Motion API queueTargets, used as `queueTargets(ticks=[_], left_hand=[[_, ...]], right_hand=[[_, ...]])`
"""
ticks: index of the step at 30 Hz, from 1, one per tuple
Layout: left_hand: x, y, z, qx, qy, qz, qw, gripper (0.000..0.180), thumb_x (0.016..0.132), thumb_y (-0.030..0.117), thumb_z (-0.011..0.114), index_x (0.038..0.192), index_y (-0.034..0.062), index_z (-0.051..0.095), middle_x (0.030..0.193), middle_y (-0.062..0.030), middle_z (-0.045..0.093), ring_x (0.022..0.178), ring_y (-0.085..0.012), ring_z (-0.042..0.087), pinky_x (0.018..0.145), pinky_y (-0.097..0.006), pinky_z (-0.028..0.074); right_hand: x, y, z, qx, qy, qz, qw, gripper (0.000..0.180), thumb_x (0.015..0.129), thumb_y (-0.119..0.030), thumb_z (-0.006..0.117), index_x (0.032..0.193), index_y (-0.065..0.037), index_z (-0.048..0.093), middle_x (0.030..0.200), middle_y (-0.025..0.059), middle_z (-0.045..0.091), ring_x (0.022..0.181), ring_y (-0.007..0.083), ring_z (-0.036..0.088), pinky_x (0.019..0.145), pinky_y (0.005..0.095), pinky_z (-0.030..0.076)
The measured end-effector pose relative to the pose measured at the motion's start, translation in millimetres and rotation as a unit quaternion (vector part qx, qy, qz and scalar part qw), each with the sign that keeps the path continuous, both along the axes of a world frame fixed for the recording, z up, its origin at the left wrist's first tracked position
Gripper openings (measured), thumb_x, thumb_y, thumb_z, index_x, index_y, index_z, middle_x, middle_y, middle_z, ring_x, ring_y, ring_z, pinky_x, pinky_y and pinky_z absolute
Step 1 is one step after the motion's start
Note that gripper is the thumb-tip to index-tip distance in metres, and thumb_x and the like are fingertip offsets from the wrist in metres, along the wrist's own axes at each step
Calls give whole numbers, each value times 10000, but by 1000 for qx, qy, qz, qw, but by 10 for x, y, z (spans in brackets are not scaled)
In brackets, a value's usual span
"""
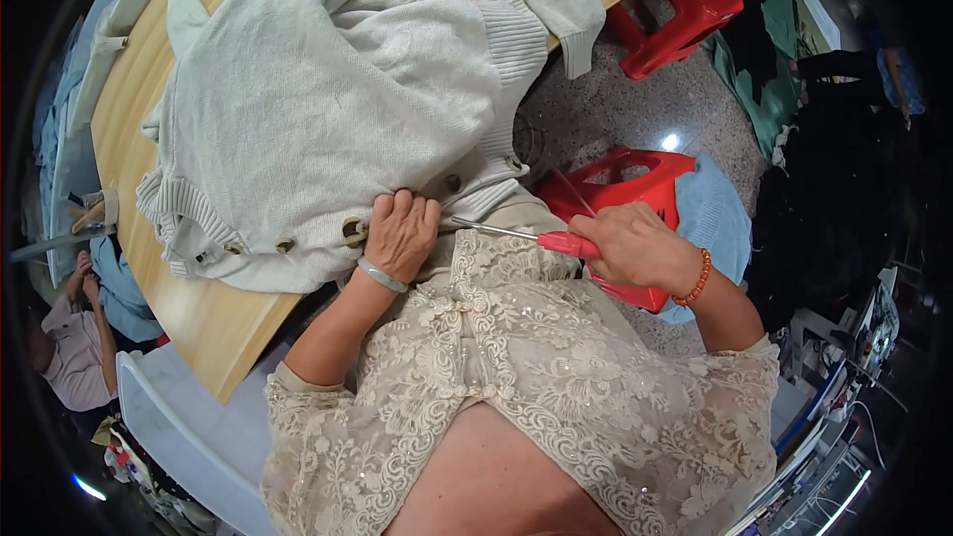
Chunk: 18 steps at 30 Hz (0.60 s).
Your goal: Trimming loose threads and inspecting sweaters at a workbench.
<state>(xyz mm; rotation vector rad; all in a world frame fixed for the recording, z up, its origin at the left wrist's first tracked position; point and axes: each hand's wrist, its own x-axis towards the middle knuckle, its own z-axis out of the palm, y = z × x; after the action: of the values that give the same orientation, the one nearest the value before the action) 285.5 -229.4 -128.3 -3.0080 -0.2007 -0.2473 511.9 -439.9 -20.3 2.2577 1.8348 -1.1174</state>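
Note:
A pale grey-white knitted cardigan [328,109] with dark buttons lies spread over the wooden table, its lower part hanging toward my lap. My left hand [405,230] is closed on its button edge, fingers curled into the knit beside a large brown button [353,229]. In my right hand [635,246] is a red-handled tool [568,243] with a slim metal shaft, gripped by the handle. The shaft points left, its tip close to the cardigan's edge near my left fingers. Whether that tip touches the knit, and its exact shape, I cannot make out.
The table [189,337] has a curved near edge at the left. A red plastic stool [635,174] with light blue knitwear [717,223] stands at my right; another red stool [685,15] is farther off. Dark garments [824,199] pile up at far right. Another person [79,347] sits at far left.

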Motion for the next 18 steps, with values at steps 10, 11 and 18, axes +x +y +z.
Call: queueTargets(ticks=[10,11,18], left_hand=[[227,-158,229,-309,-119,50,942,321,840,137,680,1132,42,585,976,-130,586,880,-322,579,756,-414,463],[297,-153,180,-300,-111,67,945,331,868,185,660,1151,35,571,1009,-156,590,926,-346,603,770,-419,508],[479,-84,-141,-401,-17,134,906,358,805,114,714,1122,15,581,973,-216,630,899,-396,614,767,-443,492]], right_hand=[[171,-255,-122,128,-13,-50,990,215,747,-59,647,942,-38,557,847,149,631,906,334,609,733,481,480],[181,-269,-140,127,-25,-57,990,228,737,-53,654,942,-34,555,850,149,632,918,330,610,736,478,482],[181,-295,-147,85,-48,-65,993,212,751,-81,655,936,-33,563,808,175,642,857,369,630,713,503,480]])
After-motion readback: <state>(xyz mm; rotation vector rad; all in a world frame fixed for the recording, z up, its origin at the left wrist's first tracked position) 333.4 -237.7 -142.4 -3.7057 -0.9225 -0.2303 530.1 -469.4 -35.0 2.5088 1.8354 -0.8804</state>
